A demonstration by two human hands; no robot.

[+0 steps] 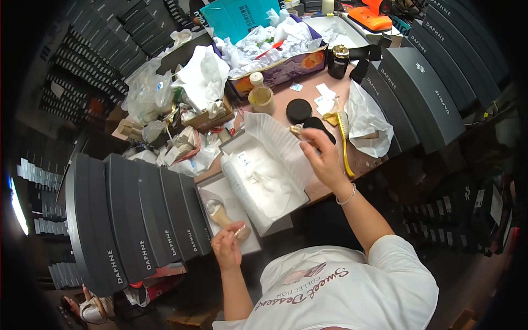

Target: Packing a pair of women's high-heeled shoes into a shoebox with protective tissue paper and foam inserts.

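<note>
My left hand [226, 246] is closed at the front end of a tan-soled sandal [220, 215], pinching its pale, bead-like strap. The sandal lies along the left side of an open grey shoe box [253, 245]. White tissue paper [261, 184] fills the rest of the box and fans up over its far right side. Above the black round lid, to the right of the box, my right hand [323, 157] pinches a small gold-coloured piece [296, 131] between thumb and fingertips. Its exact kind is too small to tell.
Dark shoe boxes stand in rows at the left [129, 214] and right [423, 91]. A yellow-handled brush [345, 146], a black round lid [299, 110], a glue jar [261, 99] and a dark jar [339, 61] sit on the table. Behind them is a carton of crumpled paper [278, 71].
</note>
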